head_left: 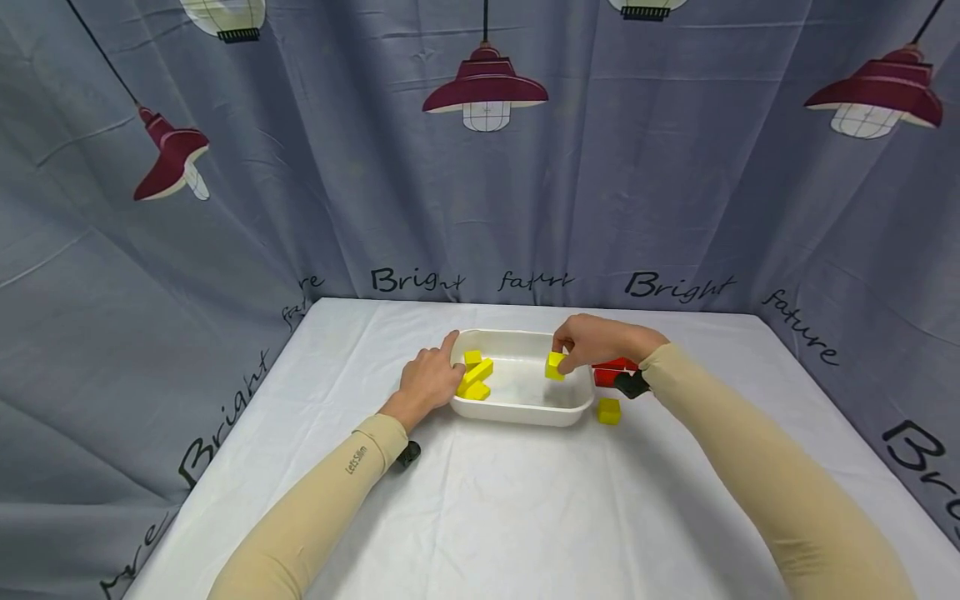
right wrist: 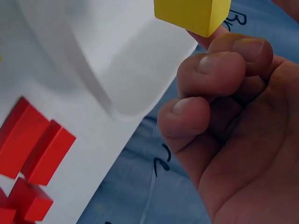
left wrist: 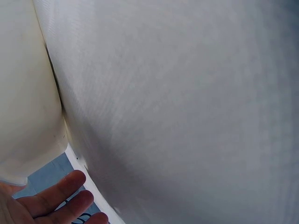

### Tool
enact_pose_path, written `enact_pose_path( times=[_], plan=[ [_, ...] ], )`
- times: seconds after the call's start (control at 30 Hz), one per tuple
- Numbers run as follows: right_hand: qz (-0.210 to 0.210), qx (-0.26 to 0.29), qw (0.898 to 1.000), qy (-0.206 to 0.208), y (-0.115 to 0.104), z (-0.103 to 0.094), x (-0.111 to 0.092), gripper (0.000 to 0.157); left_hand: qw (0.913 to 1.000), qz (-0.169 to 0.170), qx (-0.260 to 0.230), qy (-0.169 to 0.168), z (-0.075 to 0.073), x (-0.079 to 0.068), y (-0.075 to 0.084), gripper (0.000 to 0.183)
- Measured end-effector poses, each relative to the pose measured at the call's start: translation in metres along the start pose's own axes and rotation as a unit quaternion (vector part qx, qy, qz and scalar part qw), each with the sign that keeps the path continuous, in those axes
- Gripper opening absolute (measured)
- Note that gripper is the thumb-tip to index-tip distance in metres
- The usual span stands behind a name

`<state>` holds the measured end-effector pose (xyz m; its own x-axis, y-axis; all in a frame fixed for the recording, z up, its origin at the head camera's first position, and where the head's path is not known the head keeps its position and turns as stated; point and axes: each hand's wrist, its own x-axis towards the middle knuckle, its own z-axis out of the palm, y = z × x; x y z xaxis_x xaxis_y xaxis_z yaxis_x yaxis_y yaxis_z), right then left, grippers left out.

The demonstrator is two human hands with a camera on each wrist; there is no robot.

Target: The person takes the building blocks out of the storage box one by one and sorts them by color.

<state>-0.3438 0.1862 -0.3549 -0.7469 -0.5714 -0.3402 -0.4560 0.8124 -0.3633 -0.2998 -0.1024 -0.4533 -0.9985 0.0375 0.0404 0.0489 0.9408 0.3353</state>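
My right hand [head_left: 594, 339] pinches a yellow block [head_left: 554, 366] over the right part of a white rectangular tray [head_left: 517, 413]. In the right wrist view this yellow block [right wrist: 189, 14] shows at the top, and the other fingers curl toward the palm. At the tray's left end my left hand [head_left: 431, 377] grips the rim, thumb over the edge. The left wrist view shows several of its fingers [left wrist: 63, 191] extended loosely beside the tray's outer wall [left wrist: 28, 88]. Several yellow blocks [head_left: 477, 375] lie together in the tray's left part.
Just right of the tray, red blocks [head_left: 606, 377] lie on the white-covered table [head_left: 517, 508], partly hidden by my right wrist. Nearer to me a single yellow block [head_left: 609, 411] sits beside the tray's right front corner. A grey-blue printed curtain [head_left: 360, 183] hangs behind the table and at both sides.
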Motion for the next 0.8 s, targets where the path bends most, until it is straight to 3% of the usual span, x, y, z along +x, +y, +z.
enact_pose_path(
  times=[0.8],
  plan=[
    [0.037,0.008,0.999,0.021,0.042,0.005,-0.057,0.017,1.0,0.005,0.0,-0.003,-0.002,-0.001,-0.001,0.066]
  ],
)
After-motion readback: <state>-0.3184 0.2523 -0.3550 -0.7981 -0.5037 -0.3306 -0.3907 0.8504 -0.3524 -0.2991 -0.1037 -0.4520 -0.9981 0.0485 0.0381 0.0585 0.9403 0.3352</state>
